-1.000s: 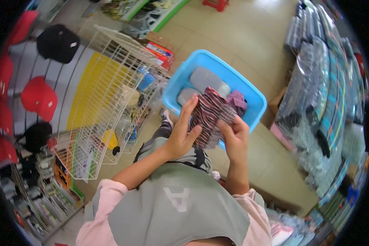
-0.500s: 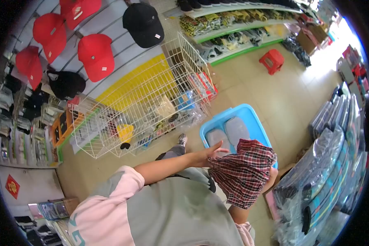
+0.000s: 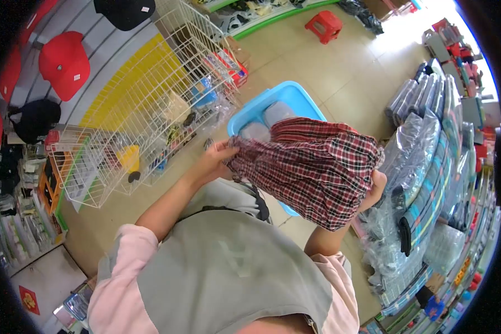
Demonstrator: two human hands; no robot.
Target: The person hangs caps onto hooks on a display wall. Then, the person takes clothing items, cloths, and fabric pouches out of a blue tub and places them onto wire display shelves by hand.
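Observation:
A red, black and white plaid cloth [image 3: 317, 172] is stretched between my two hands, its ends gathered; I cannot tell what kind of article it is. My left hand [image 3: 214, 160] pinches one gathered end. At the opposite end my right hand [image 3: 374, 192] grips the edge, its fingers partly hidden behind the fabric. Just beyond the cloth, and partly covered by it, a blue plastic tub [image 3: 303, 93] stands on the floor. Inside the tub are pale translucent containers [image 3: 278, 113].
At the left stands a white wire basket rack [image 3: 150, 111] with packaged goods. Red caps [image 3: 64, 64] hang on the slatted wall. Plastic-wrapped folded goods [image 3: 412, 161] are piled at the right. A red stool [image 3: 324, 26] stands on the tiled floor farther off.
My left hand, open at the cloth's edge before, now grips it and has pulled it out leftward. The cloth is spread wider. The camera view has shifted, moving the surroundings left and up.

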